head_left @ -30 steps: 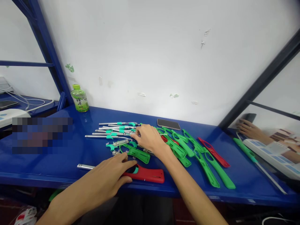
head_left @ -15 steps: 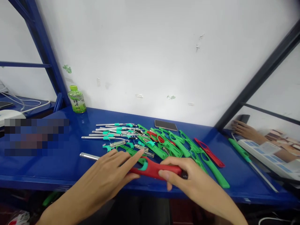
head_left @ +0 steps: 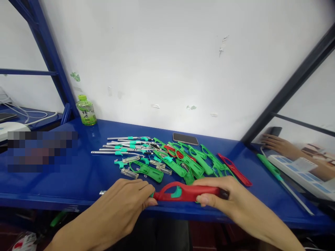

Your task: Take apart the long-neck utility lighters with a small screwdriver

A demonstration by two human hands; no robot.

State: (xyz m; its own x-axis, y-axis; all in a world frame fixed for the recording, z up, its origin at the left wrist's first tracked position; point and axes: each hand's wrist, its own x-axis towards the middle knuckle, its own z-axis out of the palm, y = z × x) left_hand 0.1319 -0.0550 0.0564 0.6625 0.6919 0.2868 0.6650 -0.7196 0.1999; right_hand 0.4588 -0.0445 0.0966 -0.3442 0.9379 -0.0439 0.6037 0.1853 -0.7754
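Between my two hands, just above the table's front edge, is a red long-necked gas lighter [head_left: 187,192] with a teal trigger. My left hand [head_left: 128,200] is wrapped round its metal neck, whose tip shows past my knuckles on the left. The red handle's black end lies in my right hand [head_left: 222,197], thumb in front and fingers behind. Beyond them lie several green handle shells [head_left: 150,170], metal nozzle tubes [head_left: 107,152] with teal fittings, and clear fuel tanks [head_left: 129,173]. A red handle shell [head_left: 234,169] rests to the right of the pile.
A phone [head_left: 185,138] lies behind the pile near the wall. At the back left stands a green tea bottle [head_left: 87,111]. On the right, past a frame post, are a green lighter [head_left: 270,167], a white power strip [head_left: 290,170] and another person's hand [head_left: 277,144].
The lighter has shifted right and slightly nearer to me, along with my right hand. My left hand's fingers, stretched out before, are now curled round the neck.
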